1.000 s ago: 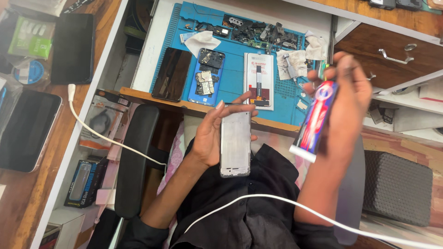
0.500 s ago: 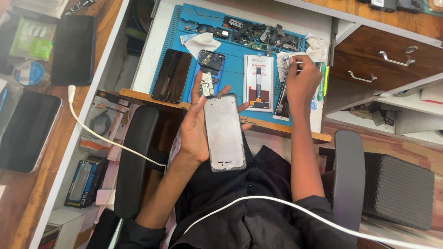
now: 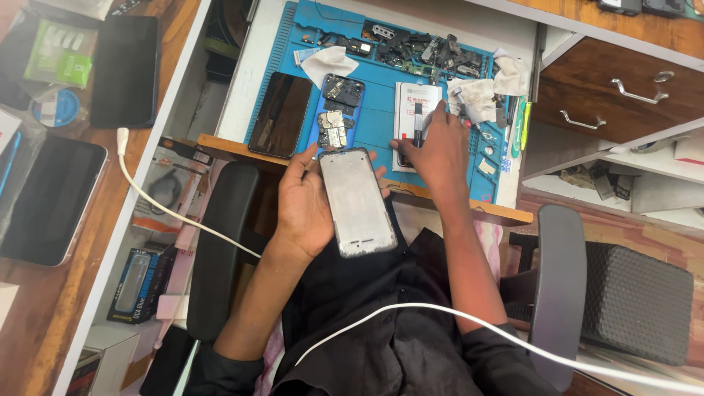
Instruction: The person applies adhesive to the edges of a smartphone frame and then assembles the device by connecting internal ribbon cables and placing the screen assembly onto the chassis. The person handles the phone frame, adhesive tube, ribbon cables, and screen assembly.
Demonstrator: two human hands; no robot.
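Looking down from the head camera, I see my left hand [image 3: 312,202] cradling a silver phone frame [image 3: 357,202] from underneath, fingers curled around its left edge and fingertips showing past its right edge, clamped on it. The frame lies face up over my lap, just in front of the wooden desk edge [image 3: 440,202], tilted slightly to the left. It sits lower and closer to my body than half a second ago, when it was raised over the edge of the blue work mat [image 3: 381,121].

My right hand [image 3: 433,150] is pressed palm down on the mat, fingers together and stretched forward, their tips on a white card [image 3: 414,99] that carries a dark narrow tool [image 3: 419,125]. I cannot tell whether the fingers grip the tool. Half a second ago this hand was further right and higher, near the crumpled white cloth [image 3: 477,99]; a second ago it was lifted in the air holding a red and blue tube, which I no longer see.

On the mat to the left lie a black phone screen [image 3: 280,114] and an opened phone body [image 3: 336,110] with exposed parts. A white cable [image 3: 469,323] crosses my dark clothing.
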